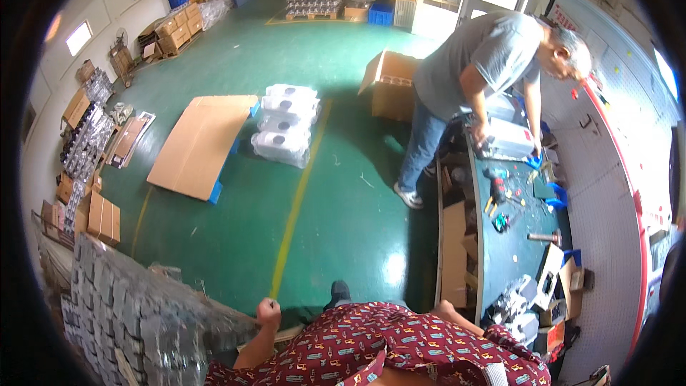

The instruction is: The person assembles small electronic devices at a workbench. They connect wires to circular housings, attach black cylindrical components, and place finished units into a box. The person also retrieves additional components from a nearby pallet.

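Observation:
My left hand (269,313) is closed in a fist in front of me, beside a stack of grey parts (136,307) wrapped in clear film. A small dark spot shows at its curled fingers; what they hold, if anything, I cannot make out. My right hand (446,309) hangs low by the near end of the workbench (511,264), partly hidden by my patterned red sleeve. Its fingers are too small and covered to read. On the bench nearest that hand lies a heap of bagged parts (516,305), with small open boxes (550,279) beyond it.
At the bench on the right, a co-worker (479,64) leans over a grey-white unit (509,138). A power drill (498,187) and hammer (547,236) lie there. Bagged white units (286,125), a cardboard-covered pallet (200,143) and an open carton (391,89) stand on the green floor.

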`<state>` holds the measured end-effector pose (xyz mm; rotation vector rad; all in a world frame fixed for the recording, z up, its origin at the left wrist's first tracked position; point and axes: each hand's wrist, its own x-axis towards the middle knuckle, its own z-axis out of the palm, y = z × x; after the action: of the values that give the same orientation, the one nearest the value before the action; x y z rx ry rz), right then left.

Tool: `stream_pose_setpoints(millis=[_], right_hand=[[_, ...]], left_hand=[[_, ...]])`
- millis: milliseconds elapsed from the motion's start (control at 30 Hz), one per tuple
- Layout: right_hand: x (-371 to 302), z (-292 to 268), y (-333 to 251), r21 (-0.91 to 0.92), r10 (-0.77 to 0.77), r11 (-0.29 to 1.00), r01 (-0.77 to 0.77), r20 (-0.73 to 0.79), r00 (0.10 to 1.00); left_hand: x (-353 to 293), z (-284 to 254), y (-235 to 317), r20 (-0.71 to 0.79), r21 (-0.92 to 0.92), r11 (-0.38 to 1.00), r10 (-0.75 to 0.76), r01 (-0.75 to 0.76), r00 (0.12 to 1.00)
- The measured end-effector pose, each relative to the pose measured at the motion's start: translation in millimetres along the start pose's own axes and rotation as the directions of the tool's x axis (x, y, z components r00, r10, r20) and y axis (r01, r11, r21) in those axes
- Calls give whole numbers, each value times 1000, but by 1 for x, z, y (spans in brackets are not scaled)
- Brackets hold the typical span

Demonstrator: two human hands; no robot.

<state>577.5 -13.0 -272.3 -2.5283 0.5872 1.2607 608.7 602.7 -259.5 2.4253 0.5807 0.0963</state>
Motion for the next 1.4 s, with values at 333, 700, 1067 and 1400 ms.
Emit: stream_pose_setpoints(millis=[333, 700, 1067, 1400], right_hand=[[140, -188, -213, 467, 46, 883, -40, -2, 999], [403, -584, -665, 109, -744, 509, 854, -442, 500], [617, -768, -645, -334, -570, 786, 520, -66, 819], [714, -908, -665, 211, -189, 958, 194, -43, 981]], left_hand=[[396, 49, 198, -13, -162, 973, 165, -165, 986], [565, 78, 206, 525, 162, 987, -83, -3, 847], [913, 237, 268, 641, 19, 976, -177, 215, 747], [1346, 296, 622, 274, -492, 870, 201, -43, 940]])
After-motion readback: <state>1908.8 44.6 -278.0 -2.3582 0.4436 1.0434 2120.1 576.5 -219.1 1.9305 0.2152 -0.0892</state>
